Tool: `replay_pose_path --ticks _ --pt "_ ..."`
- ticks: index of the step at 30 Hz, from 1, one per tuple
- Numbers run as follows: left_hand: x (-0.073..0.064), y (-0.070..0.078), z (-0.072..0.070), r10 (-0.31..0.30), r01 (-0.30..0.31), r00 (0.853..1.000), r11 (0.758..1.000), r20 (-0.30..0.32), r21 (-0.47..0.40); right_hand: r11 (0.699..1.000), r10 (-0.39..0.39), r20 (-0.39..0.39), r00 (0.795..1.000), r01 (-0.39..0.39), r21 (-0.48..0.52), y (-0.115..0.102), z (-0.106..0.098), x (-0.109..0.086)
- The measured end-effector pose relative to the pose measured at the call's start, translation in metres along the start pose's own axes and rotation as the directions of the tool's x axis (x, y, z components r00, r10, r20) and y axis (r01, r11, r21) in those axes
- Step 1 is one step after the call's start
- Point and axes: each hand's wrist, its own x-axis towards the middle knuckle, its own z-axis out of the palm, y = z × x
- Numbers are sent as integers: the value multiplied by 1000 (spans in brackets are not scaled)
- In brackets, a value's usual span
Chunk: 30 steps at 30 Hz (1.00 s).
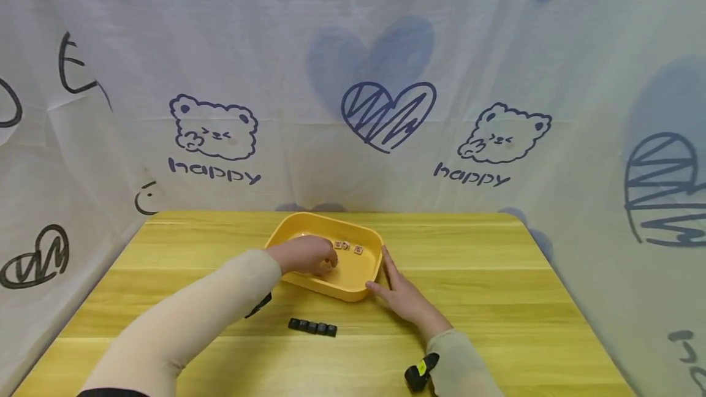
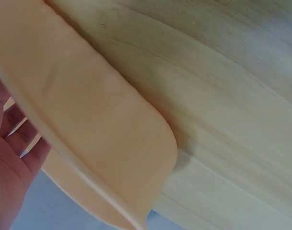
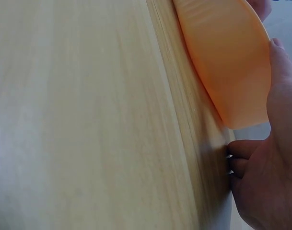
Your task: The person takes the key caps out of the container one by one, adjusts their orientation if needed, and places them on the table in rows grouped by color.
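A yellow-orange tray (image 1: 331,290) with raised walls sits on the table. My left hand (image 1: 309,254) reaches over its left side, fingers bent down toward the tray floor; its fingertips are partly hidden, and I cannot tell whether they pinch anything. Small light square pieces with dark marks (image 1: 358,250) lie in the tray to the right of that hand. In the left wrist view, the left fingers (image 2: 22,136) show beyond the tray wall (image 2: 112,129). My right hand (image 1: 405,299) steadies the tray's right end, thumb at the rim, fingers extended along the outside.
A short row of black keycap-like blocks (image 1: 312,327) lies on the wooden table (image 1: 496,299) in front of the tray. A printed white cloth (image 1: 298,158) hangs behind the table and at both sides. A black wrist device (image 1: 421,372) sits at the right sleeve.
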Motion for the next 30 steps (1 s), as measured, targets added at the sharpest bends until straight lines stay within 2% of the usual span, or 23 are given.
replay_pose_path --ticks 9,17,20,24,30 --pt "6 -3 13 32 -32 999 999 28 -1 1000 2 0 1000 -2 7 -2 1 -1" --pt "9 -7 20 98 -97 995 994 -11 45 1000 -9 -3 1000 9 5 -1 2 -1" --pt "7 -7 16 72 -71 997 997 -23 26 1000 -12 -3 1000 12 1 0 2 0" --pt "1 -7 4 35 -37 996 999 -77 -17 1000 -8 2 1000 8 7 0 3 1" --pt "-13 -6 -15 78 -90 983 994 -166 -65 1000 -1 2 1000 1 20 -1 1 0"
